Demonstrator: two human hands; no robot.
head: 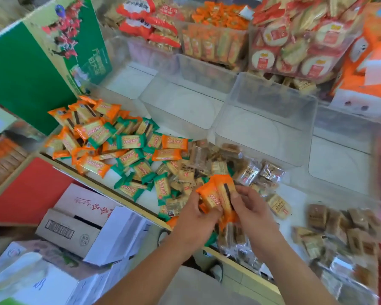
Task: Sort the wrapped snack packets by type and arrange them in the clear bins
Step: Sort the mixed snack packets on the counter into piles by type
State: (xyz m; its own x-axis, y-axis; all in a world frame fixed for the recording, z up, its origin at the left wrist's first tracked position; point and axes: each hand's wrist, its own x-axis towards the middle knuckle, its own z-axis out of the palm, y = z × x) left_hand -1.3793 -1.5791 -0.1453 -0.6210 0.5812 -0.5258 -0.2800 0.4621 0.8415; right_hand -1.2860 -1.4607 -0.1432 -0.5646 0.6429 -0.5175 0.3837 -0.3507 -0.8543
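Plainly, the heap of orange and green packets (119,148) at left lies near the shelf edge (101,186), where a nudge could spill it. Both the left hand (196,216) and the right hand (253,208) curl their fingers round a few orange packets (218,194), held over the brown packets (207,168). A slack grip would drop one among them. Their long axes run roughly away from the person, far ends toward the empty clear bin (266,100).

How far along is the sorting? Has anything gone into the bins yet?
Early stage. Done: nothing that shows; the near clear bins look empty. In hand: the left hand and right hand together grip a small stack of orange packets. Left: the mixed orange and green pile and the brown packets lie loose and unsorted on the shelf.
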